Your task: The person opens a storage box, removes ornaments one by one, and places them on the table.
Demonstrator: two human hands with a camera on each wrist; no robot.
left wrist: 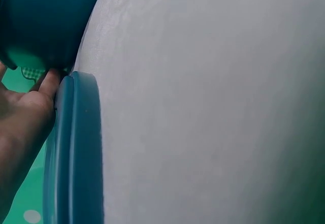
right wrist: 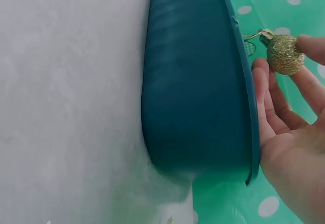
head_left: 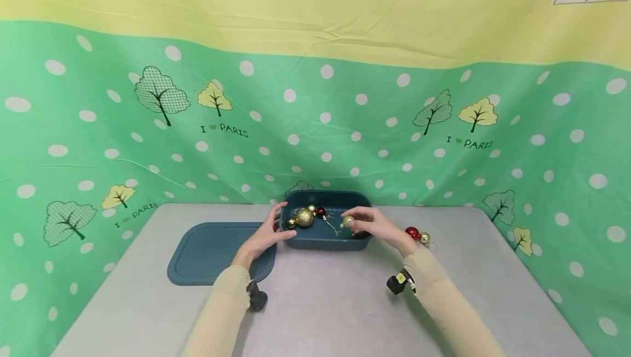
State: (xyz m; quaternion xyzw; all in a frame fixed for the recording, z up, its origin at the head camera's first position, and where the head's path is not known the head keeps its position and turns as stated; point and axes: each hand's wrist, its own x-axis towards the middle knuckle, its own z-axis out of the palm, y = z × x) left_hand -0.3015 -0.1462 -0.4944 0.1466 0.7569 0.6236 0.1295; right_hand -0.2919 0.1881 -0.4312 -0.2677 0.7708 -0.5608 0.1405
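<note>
Gold bauble (right wrist: 285, 55) is being pinched by the right hand (head_left: 378, 223) over the box (head_left: 322, 245), while the left hand (head_left: 265, 235), well apart, is holding the box's end; a lid (head_left: 207, 253) is lying beside the left hand.

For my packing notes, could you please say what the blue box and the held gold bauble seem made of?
Blue box: probably satin plastic, given its soft sheen. Gold bauble: apparently glitter-coated, given its grainy sparkle; the material beneath is hidden.
</note>
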